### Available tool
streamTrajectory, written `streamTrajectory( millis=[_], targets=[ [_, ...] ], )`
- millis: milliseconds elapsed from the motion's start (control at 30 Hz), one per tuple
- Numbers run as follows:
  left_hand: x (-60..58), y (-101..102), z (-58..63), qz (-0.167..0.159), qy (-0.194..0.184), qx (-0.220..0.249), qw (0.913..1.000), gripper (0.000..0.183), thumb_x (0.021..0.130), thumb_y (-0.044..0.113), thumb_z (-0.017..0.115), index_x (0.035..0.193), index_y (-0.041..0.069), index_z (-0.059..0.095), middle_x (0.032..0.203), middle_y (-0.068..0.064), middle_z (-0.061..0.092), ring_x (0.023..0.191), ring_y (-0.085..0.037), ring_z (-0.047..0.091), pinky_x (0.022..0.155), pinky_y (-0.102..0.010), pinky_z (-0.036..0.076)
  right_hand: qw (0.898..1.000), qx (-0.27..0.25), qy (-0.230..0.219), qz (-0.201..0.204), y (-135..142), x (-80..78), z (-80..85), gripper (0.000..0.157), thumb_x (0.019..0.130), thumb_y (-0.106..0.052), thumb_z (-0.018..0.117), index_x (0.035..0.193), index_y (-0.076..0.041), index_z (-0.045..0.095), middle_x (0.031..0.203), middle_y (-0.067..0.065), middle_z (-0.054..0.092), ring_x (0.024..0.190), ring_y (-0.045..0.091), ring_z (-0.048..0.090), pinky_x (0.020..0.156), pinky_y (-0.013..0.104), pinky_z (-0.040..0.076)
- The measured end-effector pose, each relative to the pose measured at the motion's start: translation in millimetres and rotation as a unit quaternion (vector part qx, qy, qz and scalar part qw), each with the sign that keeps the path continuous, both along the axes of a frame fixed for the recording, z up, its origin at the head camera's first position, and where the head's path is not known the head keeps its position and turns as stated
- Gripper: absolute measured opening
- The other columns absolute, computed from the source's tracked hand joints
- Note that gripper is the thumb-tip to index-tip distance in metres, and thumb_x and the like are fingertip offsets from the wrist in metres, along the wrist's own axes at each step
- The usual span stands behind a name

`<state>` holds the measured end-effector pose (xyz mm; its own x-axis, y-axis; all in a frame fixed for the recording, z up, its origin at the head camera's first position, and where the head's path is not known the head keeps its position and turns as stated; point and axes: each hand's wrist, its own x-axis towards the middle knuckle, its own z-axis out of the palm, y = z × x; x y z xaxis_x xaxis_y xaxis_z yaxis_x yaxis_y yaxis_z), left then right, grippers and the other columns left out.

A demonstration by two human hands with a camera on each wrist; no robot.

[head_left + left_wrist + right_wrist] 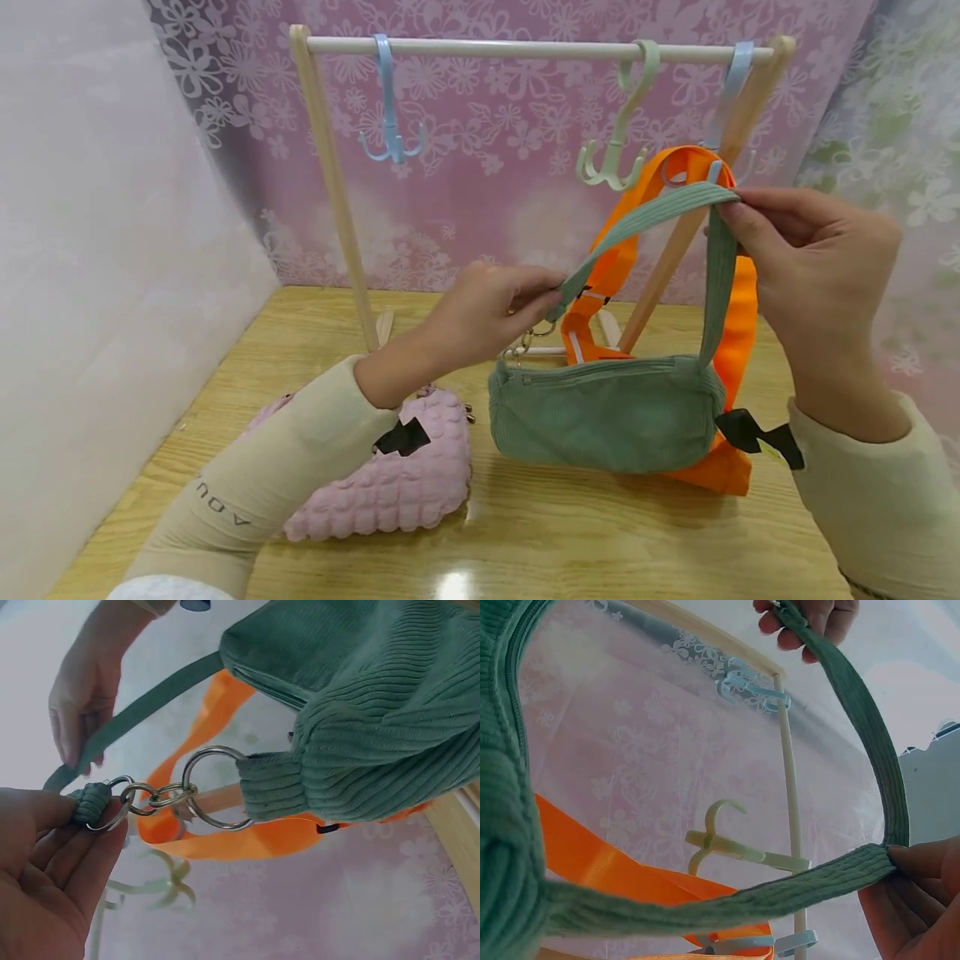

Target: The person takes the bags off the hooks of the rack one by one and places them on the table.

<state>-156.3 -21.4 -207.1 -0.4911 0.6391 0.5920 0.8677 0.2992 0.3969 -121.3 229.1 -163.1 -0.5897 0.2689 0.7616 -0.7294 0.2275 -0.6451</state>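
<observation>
Beige cloth sleeves point(300, 458) come nearest, entering from 7 and 5 o'clock. Beyond them is a sea-green, finely ribbed cylindrical bag point(600, 417) with a flat strap point(652, 217) of the same ribbed fabric; linked round metal rings point(165, 796) join one strap end to the body. At 7 o'clock a pale pink, puffy quilted bag point(405, 500) lies on the wood-grain table point(555, 533), partly covered by the left forearm. Toward 3 o'clock an orange cloth bag point(727, 477) hangs by its strap from a light-blue plastic hook point(737, 75) and is partly hidden behind the green one. The wooden rack with white rod point(517, 48) spans 12 o'clock. The hands are apart: the left hand point(487, 308) pinches the strap's ringed end, the right hand point(832, 267) pinches its upper bend. The ribbed bag hangs at 4 o'clock from the left, 8 o'clock from the right. Whether its strap touches the hook, I cannot tell.
</observation>
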Motion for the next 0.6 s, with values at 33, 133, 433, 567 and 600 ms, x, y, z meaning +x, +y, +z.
streamTrajectory(
  millis=[33, 133, 433, 567, 600],
  targets=[
    [2.0, -1.3, 1.2, -0.004, -0.001, 0.001, 1.0, 0.019, 0.09, 0.011, 0.056, 0.105, 0.006, 0.066, 0.082, 0.001, 0.069, 0.063, 0.001, 0.058, 0.06, -0.013, 0.046, 1.0, 0.003, 0.002, -0.001, 0.0, 0.6, -0.6, 0.025, 0.071, 0.003, 0.072, 0.091, 0.017, 0.065, 0.08, 0.012, 0.07, 0.066, 0.015, 0.068, 0.062, 0.021, 0.052],
    [9.0, -6.1, 4.8, -0.018, -0.001, 0.007, 0.9998, 0.017, 0.09, 0.009, 0.057, 0.103, 0.005, 0.067, 0.083, 0.0, 0.068, 0.067, 0.001, 0.06, 0.065, -0.012, 0.047, 1.0, 0.02, 0.002, -0.015, -0.3, 3.1, -2.9, 0.023, 0.072, 0.003, 0.072, 0.091, 0.016, 0.066, 0.08, 0.011, 0.07, 0.065, 0.014, 0.068, 0.062, 0.02, 0.052],
    [27.8, -27.0, 15.2, -0.043, -0.017, 0.025, 0.9986, 0.022, 0.088, 0.006, 0.059, 0.108, 0.004, 0.066, 0.096, -0.004, 0.069, 0.079, -0.001, 0.064, 0.072, -0.013, 0.048, 0.998, 0.058, 0.024, -0.032, -7.1, 12.2, -6.5, 0.019, 0.072, 0.008, 0.07, 0.088, 0.016, 0.066, 0.079, 0.01, 0.07, 0.064, 0.012, 0.067, 0.062, 0.019, 0.051],
    [33.5, -35.4, 17.7, -0.055, -0.024, 0.028, 0.9978, 0.021, 0.087, 0.004, 0.059, 0.107, 0.002, 0.066, 0.094, -0.004, 0.069, 0.076, 0.0, 0.063, 0.072, -0.014, 0.049, 0.997, 0.06, 0.029, -0.034, -12.1, 17.4, -7.3, 0.018, 0.071, 0.01, 0.071, 0.086, 0.017, 0.066, 0.076, 0.009, 0.07, 0.061, 0.011, 0.066, 0.06, 0.018, 0.051],
    [34.9, -37.2, 18.3, -0.056, -0.028, 0.027, 0.9977, 0.021, 0.087, 0.004, 0.059, 0.106, 0.002, 0.066, 0.092, -0.004, 0.069, 0.075, 0.0, 0.063, 0.071, -0.014, 0.049, 0.997, 0.06, 0.028, -0.034, -13.1, 18.7, -7.6, 0.018, 0.07, 0.01, 0.071, 0.086, 0.017, 0.066, 0.075, 0.009, 0.07, 0.06, 0.011, 0.066, 0.059, 0.018, 0.051]
  ],
)
